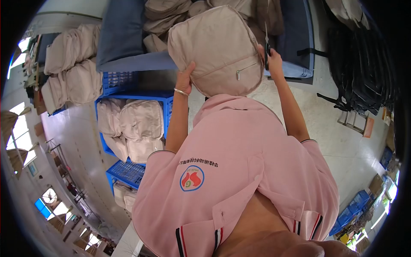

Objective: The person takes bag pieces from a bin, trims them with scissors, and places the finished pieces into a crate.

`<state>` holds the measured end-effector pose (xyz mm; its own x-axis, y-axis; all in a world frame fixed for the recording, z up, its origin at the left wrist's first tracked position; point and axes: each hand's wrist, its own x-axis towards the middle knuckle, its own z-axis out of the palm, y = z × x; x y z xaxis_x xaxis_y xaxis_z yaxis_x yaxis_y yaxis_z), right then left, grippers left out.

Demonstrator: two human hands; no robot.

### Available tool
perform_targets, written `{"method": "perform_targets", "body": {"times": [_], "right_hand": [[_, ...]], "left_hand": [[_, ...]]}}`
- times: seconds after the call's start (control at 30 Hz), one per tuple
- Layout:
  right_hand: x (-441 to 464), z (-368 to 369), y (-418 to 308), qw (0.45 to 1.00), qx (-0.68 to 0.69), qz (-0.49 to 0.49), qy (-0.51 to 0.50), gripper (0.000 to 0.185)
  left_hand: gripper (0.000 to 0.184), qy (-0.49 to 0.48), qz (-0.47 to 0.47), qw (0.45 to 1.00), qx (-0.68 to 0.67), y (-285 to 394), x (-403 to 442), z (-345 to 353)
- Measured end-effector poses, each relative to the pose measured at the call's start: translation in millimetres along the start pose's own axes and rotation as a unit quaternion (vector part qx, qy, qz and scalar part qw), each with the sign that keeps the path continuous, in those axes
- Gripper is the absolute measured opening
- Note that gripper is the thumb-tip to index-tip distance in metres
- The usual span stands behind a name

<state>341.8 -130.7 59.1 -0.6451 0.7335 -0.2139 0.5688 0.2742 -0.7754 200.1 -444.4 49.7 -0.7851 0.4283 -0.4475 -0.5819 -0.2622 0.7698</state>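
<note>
A beige bag (214,47) with a short zipper on its front panel is held up in front of my body. My left hand (185,79), with a bracelet at the wrist, grips the bag's lower left edge, the thumb lying on the front. At the bag's right edge, my right hand (272,62) is closed around black-handled scissors (267,49), whose blades point away from me. The fingers of that hand are partly hidden behind the bag and the scissors.
Beyond the bag, a dark blue padded surface (122,36) bears more beige bags (165,15). Blue crates (167,115) with beige bags stand at the left. Black bags (359,68) hang or lie piled at the right. Blue crates (353,210) stand at the lower right.
</note>
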Motion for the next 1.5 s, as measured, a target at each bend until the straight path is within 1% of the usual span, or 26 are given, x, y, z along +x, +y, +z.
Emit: {"method": "perform_targets", "body": {"times": [0.07,0.17,0.2,0.3,0.4,0.6,0.67,0.7,0.73,0.77,0.8,0.83,0.87,0.9,0.93,0.97,1.03,1.07,1.1,1.2,1.27,1.33,1.37,1.4,1.43,1.5], "right_hand": [[-14.6,-0.7,25.7,0.993,-0.087,-0.076,0.016,0.055],[-49.9,-17.3,9.5,0.974,-0.213,-0.076,-0.016,0.07],[-56.0,-17.7,12.0,0.966,-0.239,-0.1,-0.008,0.072],[-59.3,-17.7,10.0,0.964,-0.239,-0.116,-0.004,0.072],[-54.6,-14.6,0.3,0.962,-0.254,-0.097,-0.009,0.072],[-48.5,-8.2,-1.5,0.962,-0.263,-0.066,-0.04,0.067],[-45.7,-1.6,21.4,0.967,-0.24,-0.083,-0.011,0.059],[-42.3,-3.1,29.9,0.969,-0.232,-0.074,-0.033,0.05],[-43.3,-3.5,37.0,0.978,-0.162,-0.129,-0.006,0.043],[-46.1,-4.5,39.2,0.986,-0.112,-0.123,0.001,0.034],[-40.9,-1.7,57.4,0.989,-0.074,-0.126,0.019,0.03],[-24.9,6.3,90.4,0.986,0.005,-0.163,0.031,0.03],[-6.3,4.0,119.1,0.991,0.03,-0.129,0.005,0.024],[-28.4,-7.2,67.3,0.985,0.134,-0.093,-0.05,0.022],[-40.7,-8.0,45.4,0.98,0.18,-0.076,-0.048,0.03],[-38.4,-4.1,46.4,0.982,0.171,-0.068,-0.036,0.038],[-43.7,-6.4,34.8,0.987,0.146,-0.048,-0.056,0.043],[-42.6,-4.8,36.3,0.988,0.136,-0.046,-0.065,0.044],[-41.4,-3.2,41.8,0.988,0.125,-0.043,-0.074,0.045],[-37.5,6.3,47.9,0.985,0.125,-0.019,-0.12,0.045],[-41.0,10.5,47.2,0.98,0.133,-0.007,-0.147,0.044],[-45.0,15.7,35.4,0.976,0.142,-0.005,-0.165,0.042],[-45.0,16.6,34.3,0.975,0.141,-0.011,-0.173,0.04],[-45.2,16.7,34.0,0.974,0.14,-0.017,-0.179,0.038],[-45.6,17.1,33.5,0.973,0.141,-0.022,-0.183,0.036],[-43.9,15.1,38.7,0.976,0.117,-0.047,-0.178,0.033]], "left_hand": [[0.047,0.004,-0.014,1.0,0.003,-7.1,4.9,-8.4],[0.052,0.005,-0.031,0.999,0.002,-8.7,4.8,-11.5],[0.054,0.005,-0.036,0.999,0.001,-8.8,3.7,-11.5],[0.054,-0.001,-0.042,0.999,-0.001,-7.2,2.3,-10.4],[0.046,0.005,-0.02,1.0,0.009,-7.3,1.6,-7.6],[0.045,0.021,-0.055,0.998,0.021,-6.9,4.3,-11.3],[0.045,0.006,-0.074,0.997,0.012,-11.0,7.8,-13.7],[0.045,0.01,-0.076,0.997,0.004,-12.6,6.6,-18.1],[0.045,0.024,-0.07,0.997,0.025,-10.4,4.7,-15.8],[0.045,0.044,-0.064,0.996,0.045,-4.3,-0.2,-10.7],[0.045,0.043,-0.049,0.998,-0.001,4.1,-7.7,-2.3],[0.045,0.039,-0.034,0.998,-0.047,13.0,-14.8,1.4],[0.045,0.059,-0.004,0.996,-0.067,19.4,-23.2,-4.1],[0.045,0.072,0.024,0.993,-0.085,24.9,-29.9,-9.1],[0.045,0.077,0.05,0.991,-0.101,30.1,-35.3,-14.8],[0.045,0.111,0.062,0.985,-0.113,36.3,-42.8,-24.5],[0.046,0.173,0.077,0.973,-0.136,49.3,-67.5,-50.9],[0.048,0.178,0.102,0.968,-0.147,47.2,-76.3,-75.7],[0.051,0.208,0.141,0.955,-0.156,51.4,-94.0,-87.9],[0.055,0.291,0.248,0.903,-0.194,58.1,-148.2,-138.6],[0.053,0.386,0.261,0.863,-0.196,65.3,-193.5,-171.7],[0.054,0.42,0.359,0.813,-0.183,61.2,-236.8,-214.6],[0.062,0.461,0.368,0.795,-0.14,64.4,-264.3,-228.1],[0.065,0.472,0.352,0.796,-0.14,73.6,-292.7,-237.1],[0.063,0.506,0.341,0.782,-0.128,68.7,-319.4,-278.9],[0.065,0.474,0.311,0.81,-0.151,79.1,-369.6,-301.2]]}}
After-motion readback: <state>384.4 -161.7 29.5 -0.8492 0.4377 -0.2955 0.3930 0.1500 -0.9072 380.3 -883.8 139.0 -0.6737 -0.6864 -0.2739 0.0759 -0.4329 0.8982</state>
